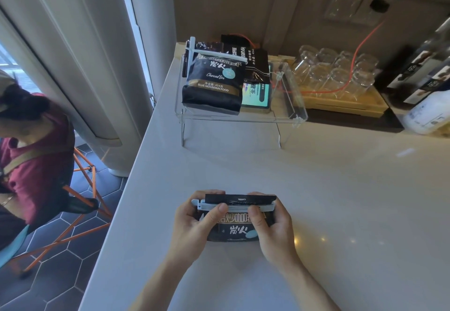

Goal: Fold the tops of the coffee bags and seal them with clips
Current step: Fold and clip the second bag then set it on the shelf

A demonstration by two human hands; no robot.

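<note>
A black coffee bag [237, 231] stands on the white counter [341, 201] near its front edge, held between both hands. A pale blue-grey clip [233, 206] runs across the bag just under its flattened top strip. My left hand [194, 223] grips the bag's left side, thumb pressing the clip. My right hand [271, 228] grips the right side, thumb also on the clip. Further back, a second black coffee bag [214, 84] with a white clip [219, 53] across its top leans in a clear acrylic stand [289, 116], and another dark bag [250, 62] sits behind it.
Several upturned glasses [336, 72] stand on a wooden tray [353, 106] at the back right, with a red cable [358, 50] over them. A white bottle [428, 111] and dark boxes sit at far right. A seated person [31, 154] is beyond the counter's left edge.
</note>
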